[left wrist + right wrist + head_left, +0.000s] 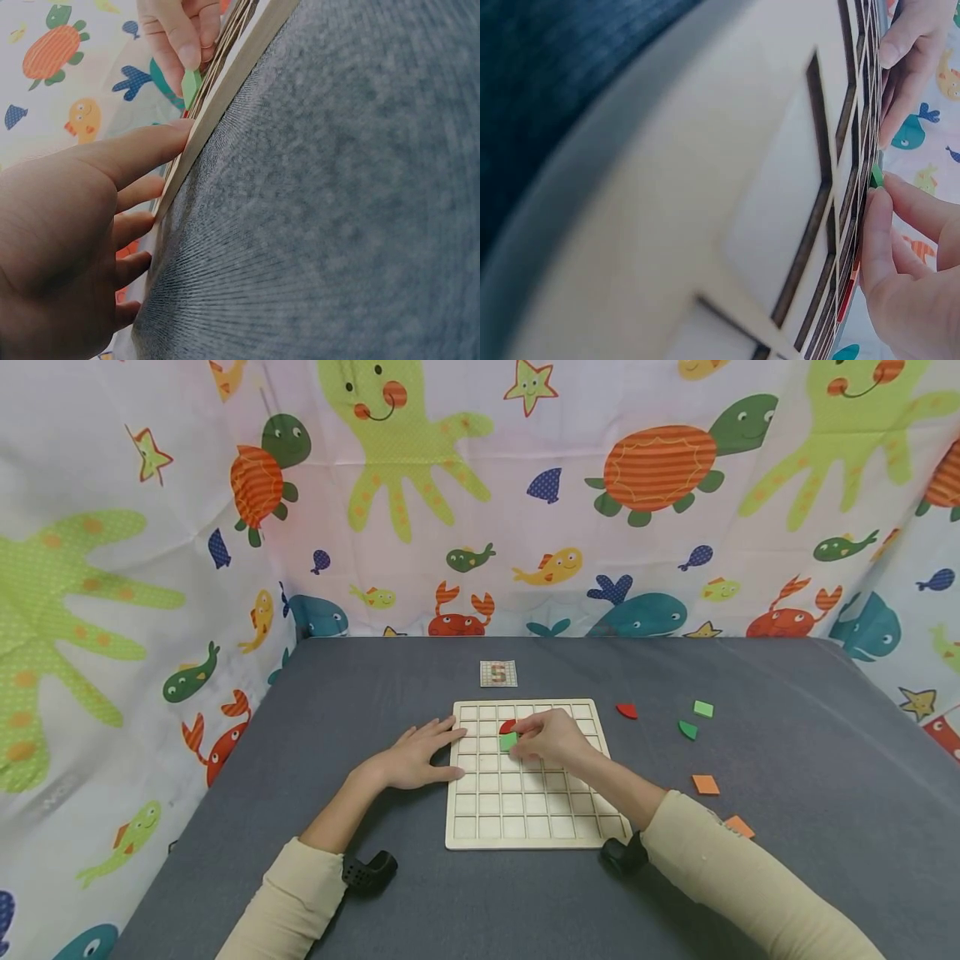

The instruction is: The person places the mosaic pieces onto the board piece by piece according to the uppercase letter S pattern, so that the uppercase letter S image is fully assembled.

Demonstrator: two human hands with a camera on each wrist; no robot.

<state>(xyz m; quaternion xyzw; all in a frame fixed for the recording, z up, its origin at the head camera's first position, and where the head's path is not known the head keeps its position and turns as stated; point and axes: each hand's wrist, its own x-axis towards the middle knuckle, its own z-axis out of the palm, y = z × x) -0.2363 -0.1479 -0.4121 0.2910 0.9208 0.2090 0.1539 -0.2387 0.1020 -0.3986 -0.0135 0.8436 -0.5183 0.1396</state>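
My right hand [553, 739] pinches a green square tile [507, 742] between thumb and fingertips over the upper part of a wooden grid board [525, 844]. In the left wrist view the green tile stands tilted at the board's face. Just beyond it, a red quarter-round piece [507, 727] lies in a cell, partly covered by the right fingers. My left hand [411, 760] rests at the board's left edge, fingers spread and straight, thumb and fingertips touching the rim.
Right of the board lie a red quarter-round [627, 711], a green quarter-round [687, 730], a light green tile [703, 708] and two orange pieces [705, 785], one partly behind the right sleeve. A small pattern card [498, 674] sits behind the board. A printed curtain [465, 593] borders the grey table.
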